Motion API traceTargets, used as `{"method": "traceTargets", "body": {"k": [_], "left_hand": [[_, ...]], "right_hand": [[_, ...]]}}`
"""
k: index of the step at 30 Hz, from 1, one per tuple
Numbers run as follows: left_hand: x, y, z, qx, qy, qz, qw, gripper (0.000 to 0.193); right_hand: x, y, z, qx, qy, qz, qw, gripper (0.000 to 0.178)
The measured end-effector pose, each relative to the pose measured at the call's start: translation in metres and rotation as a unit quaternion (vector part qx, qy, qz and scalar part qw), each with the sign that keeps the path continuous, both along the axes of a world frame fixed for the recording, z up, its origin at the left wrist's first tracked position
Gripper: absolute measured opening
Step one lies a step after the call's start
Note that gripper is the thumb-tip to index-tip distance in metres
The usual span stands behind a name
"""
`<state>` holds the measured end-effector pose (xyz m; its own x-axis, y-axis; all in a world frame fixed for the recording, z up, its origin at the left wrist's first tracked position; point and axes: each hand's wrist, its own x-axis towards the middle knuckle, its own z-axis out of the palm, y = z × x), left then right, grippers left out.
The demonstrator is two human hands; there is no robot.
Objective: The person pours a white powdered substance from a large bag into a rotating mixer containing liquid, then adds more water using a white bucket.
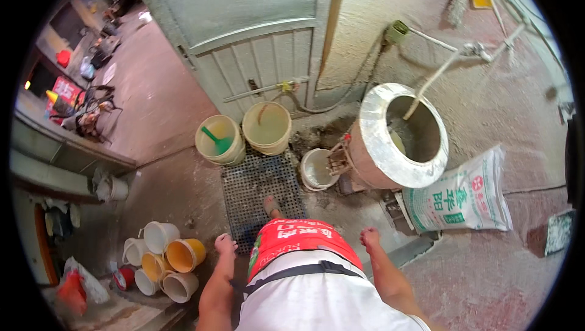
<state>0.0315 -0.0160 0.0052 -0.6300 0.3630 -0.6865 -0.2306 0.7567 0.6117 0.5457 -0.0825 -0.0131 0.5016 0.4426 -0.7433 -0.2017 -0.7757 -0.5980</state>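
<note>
My left hand [226,244] hangs beside my body with its fingers curled in, and I see nothing held in it. On the other side my right hand [369,238] is closed into a loose fist, also with nothing showing in it. Between them is the red apron [298,239] I wear. Ahead of my foot lies a black plastic grid mat [259,181]. Two cream buckets stand at its far end: the left bucket [210,155] holds a green scoop [220,143], and the right bucket [268,148] holds cloudy liquid. Neither hand touches them.
A large metal drum [372,154] with a hose [429,84] in its mouth stands right of a small white bucket [317,169]. Beyond it leans a full white sack [460,200]. Several tubs [186,255] are stacked at left. A grey door [256,63] stands by a passage.
</note>
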Motion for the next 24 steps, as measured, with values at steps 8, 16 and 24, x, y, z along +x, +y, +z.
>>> {"method": "traceTargets", "body": {"k": [8,16,24], "left_hand": [[-0.023,-0.019,-0.031,0.023,-0.032,0.004,0.999,0.021],[-0.022,-0.012,-0.030,0.033,-0.046,-0.001,0.998,0.020],[-0.016,-0.009,-0.026,0.031,-0.033,-0.007,0.999,0.022]], "right_hand": [[-0.003,-0.003,-0.008,0.015,0.007,-0.017,1.000,0.013],[-0.002,-0.008,-0.012,0.007,-0.005,-0.016,1.000,0.014],[-0.002,-0.007,-0.010,0.002,-0.010,-0.022,1.000,0.014]]}}
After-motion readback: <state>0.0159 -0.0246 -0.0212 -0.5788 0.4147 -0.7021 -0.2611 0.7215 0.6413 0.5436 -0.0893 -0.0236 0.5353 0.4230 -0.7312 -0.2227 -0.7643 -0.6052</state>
